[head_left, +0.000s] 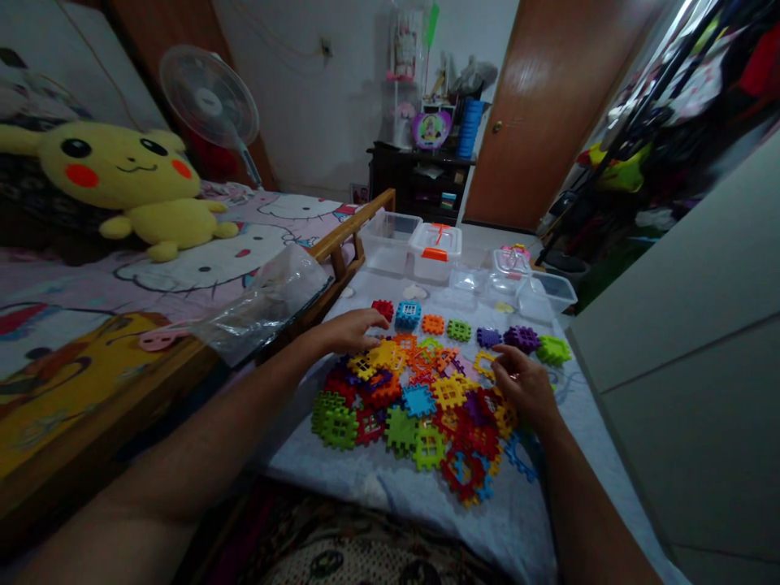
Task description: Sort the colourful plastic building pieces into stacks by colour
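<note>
My left hand (350, 331) rests at the far edge of a heap of interlocking plastic waffle blocks (414, 414) in red, green, yellow, orange, blue and purple. Its fingertips reach toward a red block (383, 309) and a blue block (408, 314), and it holds nothing I can see. My right hand (524, 386) sits at the heap's right side, its curled fingers at a yellow block (484, 363). A row of single blocks runs beyond the heap, ending in a purple block (521, 339) and a green block (553, 350). My hands hide parts of the heap.
The blocks lie on a pale blue cloth (487, 520). A crumpled plastic bag (265, 305) lies on the bed's wooden side rail (338, 236) to the left. Transparent plastic boxes (390, 241) stand beyond the cloth. A grey-white cabinet panel (688, 349) rises at right.
</note>
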The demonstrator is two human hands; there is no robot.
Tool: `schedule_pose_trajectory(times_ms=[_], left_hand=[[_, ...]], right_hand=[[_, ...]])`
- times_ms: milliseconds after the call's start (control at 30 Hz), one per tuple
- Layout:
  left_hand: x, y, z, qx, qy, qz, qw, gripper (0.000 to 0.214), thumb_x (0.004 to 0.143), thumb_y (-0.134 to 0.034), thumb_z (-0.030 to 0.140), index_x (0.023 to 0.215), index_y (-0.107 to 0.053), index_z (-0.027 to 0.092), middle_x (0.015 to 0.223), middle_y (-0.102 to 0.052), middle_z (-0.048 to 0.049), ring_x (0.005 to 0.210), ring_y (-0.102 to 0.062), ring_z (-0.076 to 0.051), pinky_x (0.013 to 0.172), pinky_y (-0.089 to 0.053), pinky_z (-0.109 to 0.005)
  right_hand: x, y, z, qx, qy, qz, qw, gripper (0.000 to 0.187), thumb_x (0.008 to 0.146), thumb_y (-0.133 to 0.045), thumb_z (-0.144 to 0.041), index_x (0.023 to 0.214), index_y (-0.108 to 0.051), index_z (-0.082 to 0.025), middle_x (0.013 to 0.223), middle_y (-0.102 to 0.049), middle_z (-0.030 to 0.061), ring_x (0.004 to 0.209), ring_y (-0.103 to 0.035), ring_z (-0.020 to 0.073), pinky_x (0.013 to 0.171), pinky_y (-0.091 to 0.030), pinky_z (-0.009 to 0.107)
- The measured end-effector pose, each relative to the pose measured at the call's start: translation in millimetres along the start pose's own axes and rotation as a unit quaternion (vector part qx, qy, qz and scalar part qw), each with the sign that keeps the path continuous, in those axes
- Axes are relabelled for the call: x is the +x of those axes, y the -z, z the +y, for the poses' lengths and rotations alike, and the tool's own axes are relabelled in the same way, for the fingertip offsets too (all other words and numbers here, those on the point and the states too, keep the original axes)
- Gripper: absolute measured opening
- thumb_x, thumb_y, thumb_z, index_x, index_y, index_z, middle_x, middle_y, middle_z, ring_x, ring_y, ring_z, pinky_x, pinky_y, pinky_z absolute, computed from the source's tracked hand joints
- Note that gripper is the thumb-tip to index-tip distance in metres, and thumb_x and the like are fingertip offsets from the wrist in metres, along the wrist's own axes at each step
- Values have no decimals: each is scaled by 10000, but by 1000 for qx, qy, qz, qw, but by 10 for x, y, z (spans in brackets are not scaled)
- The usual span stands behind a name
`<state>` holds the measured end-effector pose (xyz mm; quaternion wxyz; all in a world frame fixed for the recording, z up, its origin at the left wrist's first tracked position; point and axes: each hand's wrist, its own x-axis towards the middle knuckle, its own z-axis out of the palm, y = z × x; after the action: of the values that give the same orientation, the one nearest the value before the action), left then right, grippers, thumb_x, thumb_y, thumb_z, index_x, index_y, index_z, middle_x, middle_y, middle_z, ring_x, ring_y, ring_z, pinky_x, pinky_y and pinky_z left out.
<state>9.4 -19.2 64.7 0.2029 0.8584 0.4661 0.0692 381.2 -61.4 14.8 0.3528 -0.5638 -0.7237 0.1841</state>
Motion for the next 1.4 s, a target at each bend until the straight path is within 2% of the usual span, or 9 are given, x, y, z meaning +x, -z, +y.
schedule_pose_trajectory(times_ms=[133, 267, 433, 600, 767, 933, 1133, 1300, 1400], left_hand=[[-56, -121, 95, 25, 38, -15, 999, 368, 708, -620, 159, 1073, -661, 186, 1074, -698, -71, 993, -638, -239, 855, -471, -295], [-29, -167, 68, -35, 70, -6, 997, 382, 696, -567, 124, 1059, -668, 189, 830, -705, -29, 754, -651, -206, 660, -467, -267], [-51, -91, 14, -85, 66, 8, 994, 334, 747, -534, 176, 1057, -658, 176, 805, -685, -16, 710, -627, -168, 652, -464, -257], [-131, 30, -60, -75, 81, 117, 987, 181, 771, -528, 199, 896, -656, 172, 871, -680, -34, 792, -628, -178, 731, -482, -281], [-240, -80, -179, 104, 112, 228, 962, 166, 828, -498, 160, 880, -651, 200, 943, -651, -71, 951, -585, -227, 883, -464, -343], [-325, -305, -333, 155, 135, 178, 962, 152, 826, -526, 152, 870, -659, 210, 964, -644, -83, 983, -565, -248, 878, -465, -355], [-438, -297, -462, 16, 124, 102, 987, 269, 765, -562, 172, 1018, -650, 192, 1056, -636, -75, 946, -611, -209, 842, -500, -307], [-527, -149, -263, -53, 111, 95, 988, 299, 823, -552, 330, 1078, -642, 203, 1122, -651, -75, 920, -637, -221, 804, -514, -302], [-538, -114, -71, -87, 127, 49, 987, 402, 830, -567, 452, 1110, -631, 171, 1117, -665, -93, 965, -640, -253, 841, -508, -335]], right_hand=[[-3, -15, 8, 3, 1, -4, 1000, 361, 851, -532, -368, 1091, -665, -133, 686, -662, 28, 603, -603, 168, 594, -475, 284], [0, -9, 12, -2, 1, -2, 1000, 360, 853, -523, -372, 1080, -667, -132, 665, -646, 20, 585, -589, 163, 577, -461, 279], [2, 7, 8, -1, -5, -3, 1000, 362, 845, -526, -374, 1080, -671, -139, 676, -665, 28, 595, -601, 169, 573, -463, 281], [3, -2, 20, -7, -1, -5, 1000, 365, 847, -528, -381, 1078, -672, -138, 666, -666, 29, 586, -600, 169, 569, -462, 281], [5, -6, 32, -15, 3, -12, 1000, 366, 850, -524, -384, 1075, -672, -137, 675, -670, 31, 583, -607, 171, 578, -463, 285], [-3, 0, 21, -11, 0, -14, 1000, 366, 856, -522, -392, 1071, -674, -139, 660, -656, 23, 578, -597, 169, 571, -458, 280], [-9, -11, 39, -21, -5, -13, 1000, 365, 856, -525, -392, 1067, -681, -138, 642, -644, 22, 581, -590, 171, 568, -450, 281], [-6, -11, 52, -20, -3, -19, 1000, 357, 845, -523, -379, 1060, -680, -140, 721, -692, 47, 622, -622, 177, 587, -464, 279], [-1, -8, 56, -23, -5, -23, 999, 363, 837, -521, -381, 1052, -683, -137, 733, -699, 52, 626, -627, 179, 593, -470, 281]])
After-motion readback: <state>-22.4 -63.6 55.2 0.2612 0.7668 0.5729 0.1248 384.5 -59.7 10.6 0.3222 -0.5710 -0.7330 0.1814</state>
